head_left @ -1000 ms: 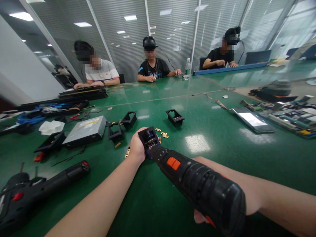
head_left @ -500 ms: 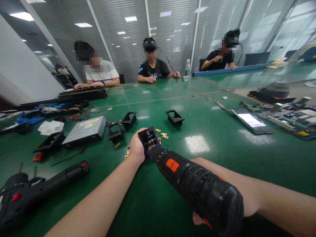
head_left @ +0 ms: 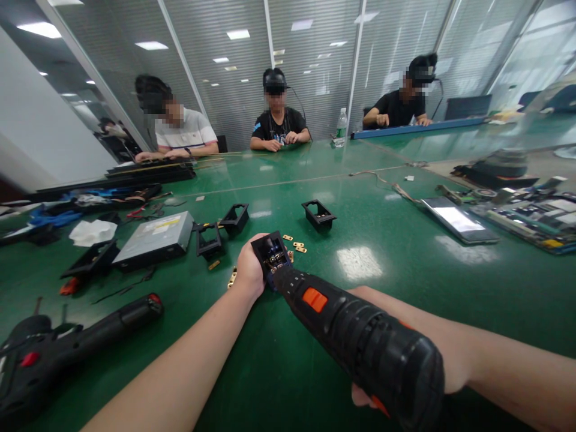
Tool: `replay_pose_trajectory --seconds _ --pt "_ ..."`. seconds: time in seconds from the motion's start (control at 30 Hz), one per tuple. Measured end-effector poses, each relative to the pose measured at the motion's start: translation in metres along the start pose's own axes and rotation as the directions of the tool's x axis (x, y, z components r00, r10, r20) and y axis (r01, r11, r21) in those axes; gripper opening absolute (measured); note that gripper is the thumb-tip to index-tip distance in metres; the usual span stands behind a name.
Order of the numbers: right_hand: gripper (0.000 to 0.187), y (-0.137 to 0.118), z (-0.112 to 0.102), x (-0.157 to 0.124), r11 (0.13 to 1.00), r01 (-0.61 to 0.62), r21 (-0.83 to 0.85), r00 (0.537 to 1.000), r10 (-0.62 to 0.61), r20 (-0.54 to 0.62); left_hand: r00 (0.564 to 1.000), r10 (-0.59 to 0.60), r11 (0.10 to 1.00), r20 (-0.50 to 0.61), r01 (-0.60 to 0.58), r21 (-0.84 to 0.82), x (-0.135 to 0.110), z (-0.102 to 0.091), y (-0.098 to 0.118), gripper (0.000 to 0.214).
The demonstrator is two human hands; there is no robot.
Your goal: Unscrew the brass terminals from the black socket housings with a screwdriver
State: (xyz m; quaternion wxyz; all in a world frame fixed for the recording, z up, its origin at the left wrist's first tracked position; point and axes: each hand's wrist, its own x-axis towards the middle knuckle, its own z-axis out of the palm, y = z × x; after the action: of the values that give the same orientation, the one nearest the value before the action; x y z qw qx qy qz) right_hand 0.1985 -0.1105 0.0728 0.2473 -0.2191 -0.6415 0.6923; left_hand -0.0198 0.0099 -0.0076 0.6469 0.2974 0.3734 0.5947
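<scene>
My left hand (head_left: 251, 267) is closed around the left side of a black plastic housing (head_left: 272, 245), its open face tilted toward me. Small shiny metal parts show inside the housing. A black power screwdriver (head_left: 346, 330) with an orange switch fills my right hand (head_left: 382, 303), which is wrapped round it and mostly hidden behind it. The tool's nose reaches the lower edge of the housing; its bit cannot be made out. Several small brass plates (head_left: 299, 246) lie just right of the housing, and another brass plate (head_left: 214, 264) lies to its left.
More black housings (head_left: 234, 219) stand beyond my left hand, and a black housing (head_left: 318, 216) stands farther right. A metal disc drive (head_left: 155, 239) and another power tool (head_left: 67, 348) lie left. A phone (head_left: 459, 221) and circuit boards (head_left: 540, 210) lie right. Three people sit across the green table (head_left: 279, 171).
My hands, the housing and the screwdriver hold almost the same place. Across the table, the middle person's hand has come in from the bottle, and the right person's raised hand has lowered.
</scene>
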Motion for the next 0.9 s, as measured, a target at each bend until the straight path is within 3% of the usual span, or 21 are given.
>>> replay_pose_trajectory --seconds 0.17,0.3,0.53,0.9 --pt "0.031 -0.0005 -0.0025 0.0001 0.997 -0.060 -0.054 0.998 0.060 0.003 1.000 0.008 1.000 0.000 -0.008 0.000 0.0004 0.0003 -0.0004 0.017" --pt "0.041 -0.0001 -0.0008 -0.0006 0.994 -0.077 -0.073 0.997 0.077 -0.005 1.000 0.015 1.000 -0.012 -0.015 0.008 0.0001 0.0016 0.0000 0.016" --pt "0.050 0.0028 0.0022 -0.0012 1.000 -0.023 0.002 0.998 0.023 -0.064 1.000 0.016 1.000 -0.026 -0.015 0.013 -0.0014 0.0027 0.0006 0.015" --pt "0.053 0.0032 -0.0030 -0.0003 0.999 -0.034 -0.026 0.999 0.035 0.008 0.999 -0.004 1.000 -0.046 0.004 0.009 -0.0009 0.0043 0.0020 0.016"
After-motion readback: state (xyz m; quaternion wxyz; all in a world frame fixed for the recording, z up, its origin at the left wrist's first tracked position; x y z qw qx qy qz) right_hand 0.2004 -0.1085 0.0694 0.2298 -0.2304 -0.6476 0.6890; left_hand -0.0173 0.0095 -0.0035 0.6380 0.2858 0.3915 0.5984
